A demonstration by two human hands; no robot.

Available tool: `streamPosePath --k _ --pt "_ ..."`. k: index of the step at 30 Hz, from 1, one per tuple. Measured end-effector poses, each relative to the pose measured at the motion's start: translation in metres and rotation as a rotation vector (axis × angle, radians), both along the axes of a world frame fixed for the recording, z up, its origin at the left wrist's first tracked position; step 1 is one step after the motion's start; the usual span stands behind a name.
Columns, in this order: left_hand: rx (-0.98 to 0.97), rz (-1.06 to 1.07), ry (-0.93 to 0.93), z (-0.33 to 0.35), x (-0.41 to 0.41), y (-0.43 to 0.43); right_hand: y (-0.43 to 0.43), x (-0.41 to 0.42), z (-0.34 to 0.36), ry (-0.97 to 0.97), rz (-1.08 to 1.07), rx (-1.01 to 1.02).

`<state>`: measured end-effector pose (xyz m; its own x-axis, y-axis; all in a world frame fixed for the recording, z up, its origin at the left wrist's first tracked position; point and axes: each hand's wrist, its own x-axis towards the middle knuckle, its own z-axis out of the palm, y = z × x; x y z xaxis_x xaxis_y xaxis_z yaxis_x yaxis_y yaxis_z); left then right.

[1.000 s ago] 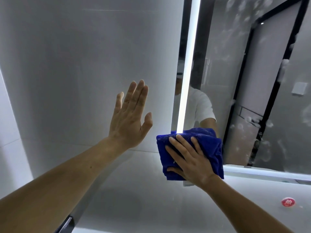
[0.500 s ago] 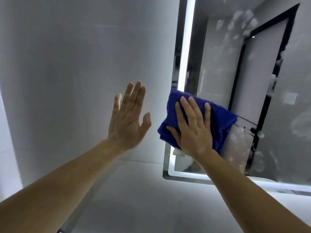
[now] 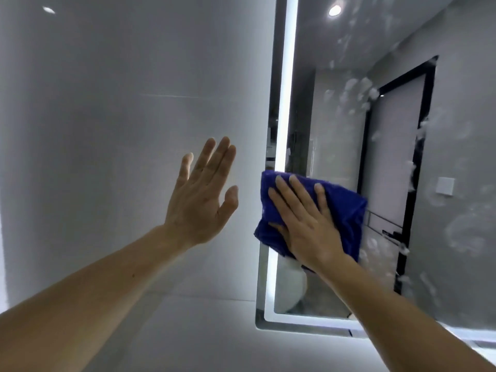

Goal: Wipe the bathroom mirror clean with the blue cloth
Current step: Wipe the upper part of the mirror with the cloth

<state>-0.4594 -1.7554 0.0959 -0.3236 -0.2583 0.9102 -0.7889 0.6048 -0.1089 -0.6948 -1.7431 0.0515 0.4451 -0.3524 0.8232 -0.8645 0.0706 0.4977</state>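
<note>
The blue cloth (image 3: 346,210), folded into a thick pad, lay flat against the mirror (image 3: 335,108) near its lit left edge. White smears dotted the glass to the cloth's right.

The cloth (image 3: 346,210) at centre right of the frame is a soft, fuzzy blue fabric, matt, with a short nap. The mirror (image 3: 335,146) on the right is smooth, glossy glass, dulled in patches by whitish, foamy smears (image 3: 359,89), and a frosted, evenly glowing light strip (image 3: 288,76) runs along its left and lower edges. The wall (image 3: 107,130) on the left has large pale grey tiles, smooth with a soft satin sheen that catches a lamp's glint at upper left.
</note>
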Motion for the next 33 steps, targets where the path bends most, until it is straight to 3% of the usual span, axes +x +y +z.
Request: streamPosePath --k 8,12,17,26,33 --pt "-0.096 0.018 0.023 0.068 -0.003 0.004 -0.005 0.005 0.164 -0.268 -0.036 -0.098" --pt "-0.117 0.004 -0.015 0.083 -0.004 0.005 -0.010 0.013 0.204 -0.390 -0.057 -0.147" --pt "-0.151 0.007 -0.035 0.092 -0.007 0.000 -0.009 0.022 0.179 -0.383 -0.042 -0.180" --pt "-0.167 -0.004 -0.015 0.112 -0.005 0.002 0.000 0.013 0.026 -0.267 -0.095 0.004" --pt "-0.217 0.016 -0.069 0.138 -0.002 0.002 0.003 0.005 0.058 -0.199 -0.069 0.033"
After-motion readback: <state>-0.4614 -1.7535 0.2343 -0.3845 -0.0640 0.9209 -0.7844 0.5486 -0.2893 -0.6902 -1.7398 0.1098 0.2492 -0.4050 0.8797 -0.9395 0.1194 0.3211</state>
